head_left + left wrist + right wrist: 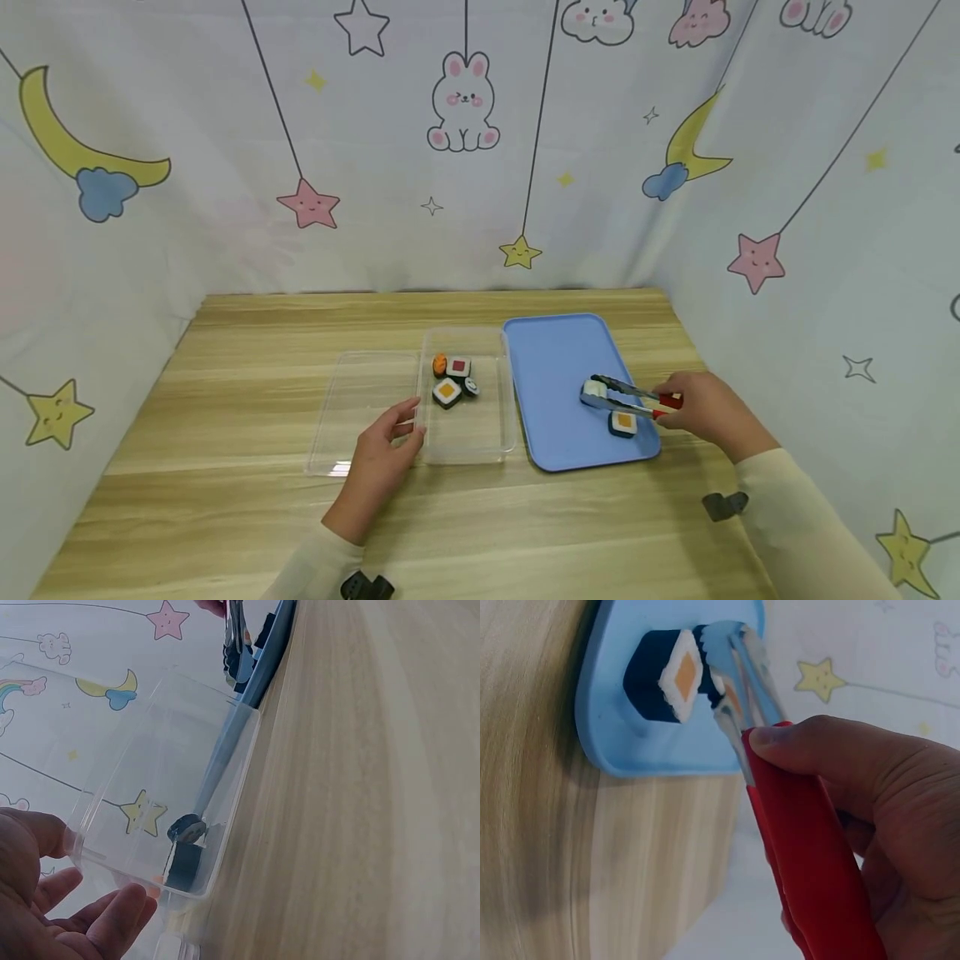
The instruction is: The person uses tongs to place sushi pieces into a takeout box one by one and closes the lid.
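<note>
Tongs (628,397) with red handles sit in my right hand (701,410), my fingers (832,754) wrapped round the grips, and their metal tips are squeezed onto a white sushi roll (594,389) over the blue tray (558,350). From the wrist view I can't tell whether the roll has left the tray or only rests on it. Just beside the tips a second piece, a dark roll with an orange centre (622,422), lies on the tray near its front edge.

My left hand (382,454) is loose and open, fingertips (112,919) touching the near corner of the clear plastic box (480,446), steadying it. Four sushi pieces (452,380) lie inside it, bunched toward the far end. The box's clear lid (352,417) lies flat on the table (225,517) to its left.

I judge this to be the pick-up stage of carrying a roll from tray to box. The next move, as I see it, calls for steady squeeze on the tongs, a lift high enough to clear the box wall, and a carry leftward to bare floor near the front of the box, away from the pieces lying there
</note>
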`<act>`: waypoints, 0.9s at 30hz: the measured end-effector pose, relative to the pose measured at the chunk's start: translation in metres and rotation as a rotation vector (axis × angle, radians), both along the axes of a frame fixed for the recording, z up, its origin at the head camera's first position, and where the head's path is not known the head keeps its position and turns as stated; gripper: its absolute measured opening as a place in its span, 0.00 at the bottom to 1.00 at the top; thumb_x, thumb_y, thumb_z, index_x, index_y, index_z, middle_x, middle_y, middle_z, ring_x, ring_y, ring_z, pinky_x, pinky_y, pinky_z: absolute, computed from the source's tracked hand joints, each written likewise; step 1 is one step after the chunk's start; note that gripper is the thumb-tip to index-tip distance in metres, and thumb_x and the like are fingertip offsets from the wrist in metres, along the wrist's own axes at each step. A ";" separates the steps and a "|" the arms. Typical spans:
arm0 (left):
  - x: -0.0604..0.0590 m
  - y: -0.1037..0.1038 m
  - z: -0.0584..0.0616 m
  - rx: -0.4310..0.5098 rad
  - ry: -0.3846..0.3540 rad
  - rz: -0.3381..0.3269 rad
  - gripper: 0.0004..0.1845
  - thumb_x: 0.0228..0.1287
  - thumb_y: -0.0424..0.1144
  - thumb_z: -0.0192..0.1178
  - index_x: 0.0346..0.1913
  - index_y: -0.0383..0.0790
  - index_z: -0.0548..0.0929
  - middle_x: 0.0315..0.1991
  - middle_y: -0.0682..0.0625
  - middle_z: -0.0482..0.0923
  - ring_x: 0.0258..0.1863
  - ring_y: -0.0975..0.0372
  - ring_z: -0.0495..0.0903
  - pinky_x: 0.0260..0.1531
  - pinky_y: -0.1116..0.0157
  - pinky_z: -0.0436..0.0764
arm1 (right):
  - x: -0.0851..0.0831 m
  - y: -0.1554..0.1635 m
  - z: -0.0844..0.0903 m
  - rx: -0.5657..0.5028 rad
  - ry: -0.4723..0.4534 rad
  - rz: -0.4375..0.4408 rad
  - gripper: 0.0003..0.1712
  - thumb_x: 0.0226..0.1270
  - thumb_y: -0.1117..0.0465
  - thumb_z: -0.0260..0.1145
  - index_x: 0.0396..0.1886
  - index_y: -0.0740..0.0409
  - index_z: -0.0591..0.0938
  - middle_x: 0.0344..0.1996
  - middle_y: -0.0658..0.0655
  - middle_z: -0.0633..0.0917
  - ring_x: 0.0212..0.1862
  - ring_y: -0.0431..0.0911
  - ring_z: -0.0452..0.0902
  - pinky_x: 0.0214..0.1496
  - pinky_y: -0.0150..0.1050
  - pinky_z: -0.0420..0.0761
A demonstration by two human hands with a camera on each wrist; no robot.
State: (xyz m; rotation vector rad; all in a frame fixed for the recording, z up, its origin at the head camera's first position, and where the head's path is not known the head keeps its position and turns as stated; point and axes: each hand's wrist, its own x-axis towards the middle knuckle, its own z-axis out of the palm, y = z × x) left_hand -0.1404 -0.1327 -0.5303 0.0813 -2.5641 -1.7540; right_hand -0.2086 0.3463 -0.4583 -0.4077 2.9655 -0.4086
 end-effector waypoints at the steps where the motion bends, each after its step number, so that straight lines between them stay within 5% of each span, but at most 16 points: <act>1: 0.000 0.000 0.000 0.001 -0.001 0.000 0.26 0.69 0.33 0.67 0.70 0.40 0.79 0.61 0.39 0.81 0.56 0.49 0.84 0.53 0.50 0.83 | 0.000 0.000 0.000 0.002 0.000 0.000 0.24 0.52 0.59 0.83 0.49 0.62 0.91 0.37 0.52 0.87 0.35 0.45 0.76 0.38 0.44 0.78; 17: 0.000 -0.001 -0.002 0.001 -0.003 0.008 0.26 0.69 0.35 0.67 0.69 0.41 0.79 0.61 0.40 0.82 0.56 0.50 0.84 0.54 0.50 0.82 | 0.000 -0.015 0.025 -0.102 0.067 -0.003 0.24 0.57 0.59 0.81 0.53 0.61 0.89 0.40 0.54 0.87 0.37 0.48 0.80 0.40 0.46 0.82; 27: 0.000 -0.001 -0.002 0.025 -0.008 0.002 0.26 0.70 0.35 0.67 0.69 0.42 0.79 0.61 0.40 0.82 0.57 0.50 0.84 0.54 0.50 0.82 | -0.010 -0.063 0.040 -0.233 0.092 0.088 0.23 0.58 0.60 0.81 0.54 0.59 0.89 0.41 0.53 0.87 0.39 0.47 0.80 0.40 0.43 0.83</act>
